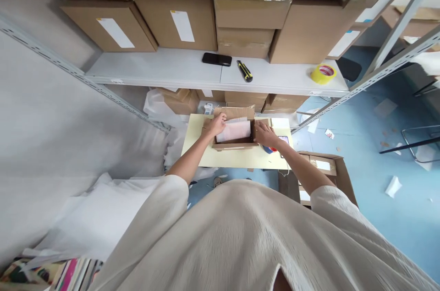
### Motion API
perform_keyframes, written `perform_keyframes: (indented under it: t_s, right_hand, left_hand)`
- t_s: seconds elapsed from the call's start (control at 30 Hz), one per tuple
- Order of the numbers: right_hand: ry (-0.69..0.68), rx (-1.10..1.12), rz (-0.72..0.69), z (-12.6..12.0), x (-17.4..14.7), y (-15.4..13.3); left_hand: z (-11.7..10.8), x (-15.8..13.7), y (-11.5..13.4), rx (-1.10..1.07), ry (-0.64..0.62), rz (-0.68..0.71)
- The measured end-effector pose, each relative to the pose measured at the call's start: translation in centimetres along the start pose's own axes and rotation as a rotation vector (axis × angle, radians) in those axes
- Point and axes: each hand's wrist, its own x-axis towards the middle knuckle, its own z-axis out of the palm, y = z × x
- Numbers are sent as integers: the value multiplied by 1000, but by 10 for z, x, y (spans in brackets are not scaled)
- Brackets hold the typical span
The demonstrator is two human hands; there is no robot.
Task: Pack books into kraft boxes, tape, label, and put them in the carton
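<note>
A small open cardboard box (237,146) sits on the pale yellow table, its back flap raised. Inside it lies a flat package in whitish, pinkish translucent wrap (234,131). My left hand (217,125) is at the package's left end, fingers curled and closed on its edge. At the box's right end is my right hand (264,134), its fingers bent over the side wall and flap; the fingertips are partly hidden. A blue and red tape roll (269,149) lies just under my right wrist, beside a phone with a lit screen (283,140).
Above the table, a grey shelf (151,67) holds a black phone (217,59), a yellow-black utility knife (244,71), yellow tape (323,74) and several cardboard boxes (178,20). A large carton (340,176) stands at right. White sheets (113,213) are piled at left.
</note>
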Motion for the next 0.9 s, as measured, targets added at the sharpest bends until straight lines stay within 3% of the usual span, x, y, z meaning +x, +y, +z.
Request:
perform_keyframes:
  t_s: [0.1, 0.23, 0.33, 0.43, 0.53, 0.63, 0.9]
  right_hand:
    - [99, 23, 35, 0, -10, 12]
    - [238, 142, 138, 4, -15, 28]
    - [279, 370, 192, 9, -12, 35]
    - [306, 681, 224, 16, -4, 39]
    - [387, 1001, 235, 23, 6, 37]
    - [414, 1197, 218, 25, 12, 29]
    - [332, 1248, 182, 13, 13, 0]
  left_hand:
    - [-1, -3, -3, -28, 47, 56]
    - [-24, -23, -20, 40, 173, 93]
    - [-41, -42, -42, 30, 294, 18]
    - [-47, -60, -68, -64, 347, -149]
    - [-41, -78, -90, -243, 292, -320]
    - [-32, -93, -99, -373, 227, -382]
    - [-15, -98, -78, -423, -83, -100]
